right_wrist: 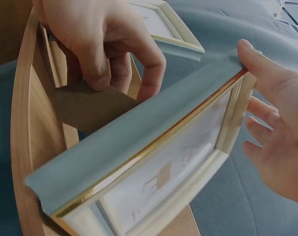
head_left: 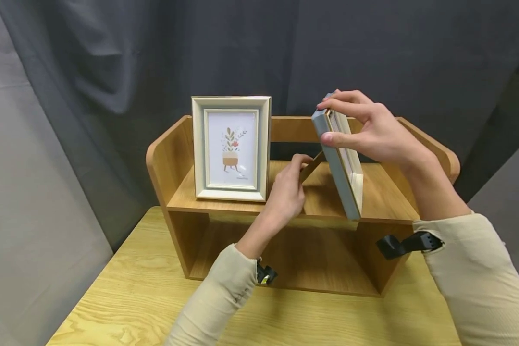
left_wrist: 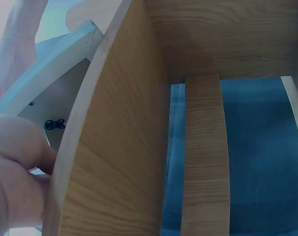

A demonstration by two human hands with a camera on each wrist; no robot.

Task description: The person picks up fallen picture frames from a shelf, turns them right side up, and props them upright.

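Note:
A grey-and-cream picture frame (head_left: 339,166) leans tilted on the top board of a wooden desk shelf (head_left: 173,149), turned edge-on to me. My right hand (head_left: 334,122) grips its upper end, thumb on the near edge and fingers over the top. My left hand (head_left: 300,166) pinches the brown fold-out stand (head_left: 312,166) behind the frame. In the right wrist view the frame (right_wrist: 153,162) shows its gold trim and a faint print, with the left hand (right_wrist: 99,44) on the stand (right_wrist: 90,105). The left wrist view shows the frame's back (left_wrist: 50,73).
A second frame (head_left: 231,148) with a plant print stands upright on the shelf's left half. The shelf sits on a light wooden table (head_left: 125,288) and has an open space below its top board. A dark curtain hangs behind.

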